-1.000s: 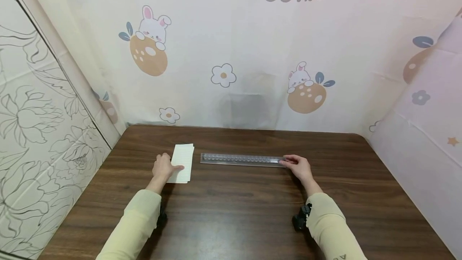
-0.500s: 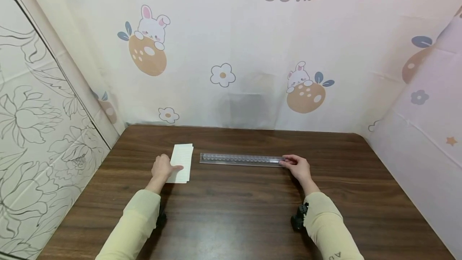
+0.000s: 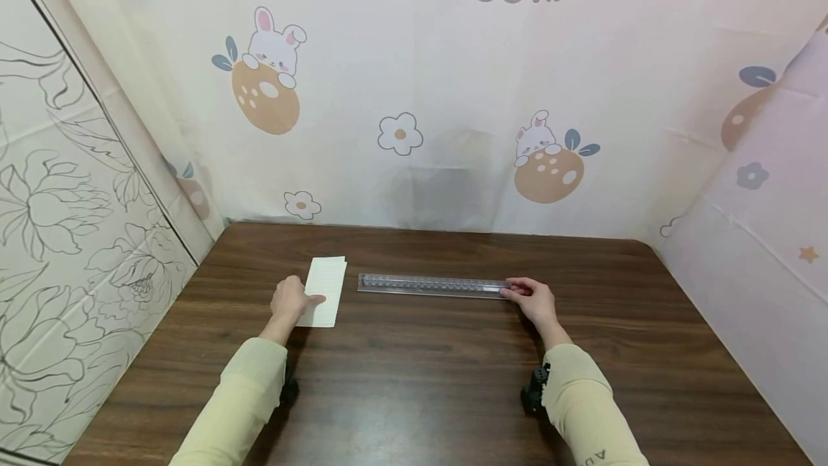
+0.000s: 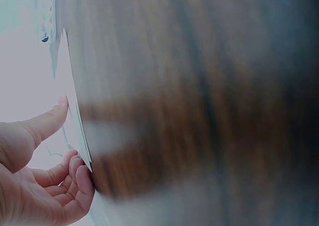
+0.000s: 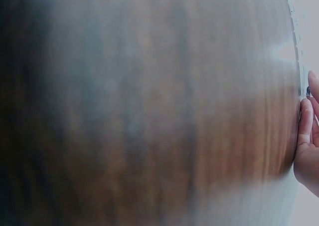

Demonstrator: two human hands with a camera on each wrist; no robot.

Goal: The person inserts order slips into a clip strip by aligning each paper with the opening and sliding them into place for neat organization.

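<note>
A few white lined paper sheets [image 3: 325, 282] lie stacked on the left part of the table, with the top right corner slightly stepped. My left hand [image 3: 290, 299] is at their left edge. Its thumb [image 4: 52, 120] presses on the paper's face, and the other fingers curl at the edge, so the sheets are pinched. To the right, a long clear plastic ruler-like strip [image 3: 430, 285] with a row of scalloped shapes lies flat, apart from the paper. My right hand [image 3: 532, 299] pinches its right end between thumb and fingers; the right wrist view shows only part of this hand.
The dark wooden table [image 3: 414, 372] reaches back to a printed cloth curtain [image 3: 401, 78]. Another curtain [image 3: 770, 257] hangs along the right side, and a flower-patterned panel [image 3: 71, 221] stands at the left.
The paper sheets' lower edges, stepped half a second ago, now look nearly flush. My left hand has barely shifted. The right hand and the clear strip stay in place.
</note>
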